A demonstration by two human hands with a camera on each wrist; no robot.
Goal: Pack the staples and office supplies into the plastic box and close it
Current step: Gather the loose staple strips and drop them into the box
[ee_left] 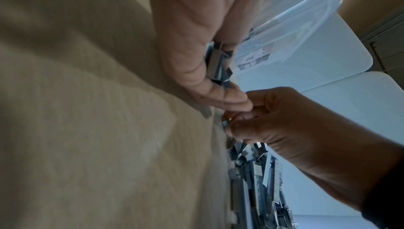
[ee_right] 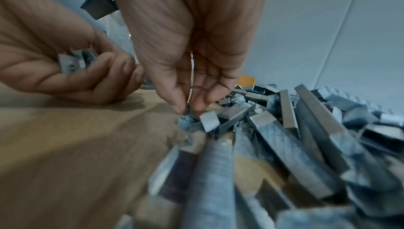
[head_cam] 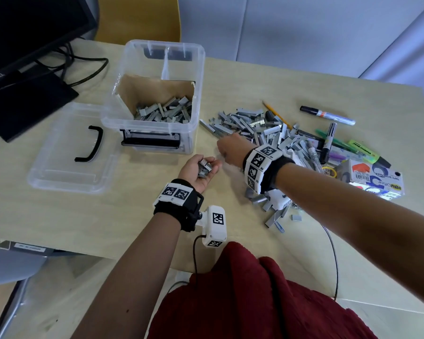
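a: our left hand (head_cam: 199,170) lies palm up, fingers curled round a clump of staples (head_cam: 204,167). our right hand (head_cam: 230,150) pinches a staple strip (ee_right: 189,120) at the edge of the staple pile (head_cam: 262,133).

b: the plastic box (head_cam: 154,94) stands open just beyond, partly filled with staples; its lid (head_cam: 69,152) lies to its left on the table (head_cam: 108,216).

The right hand (head_cam: 230,149) hides its fingertips from the head view; the monitor (head_cam: 30,33) is cut off
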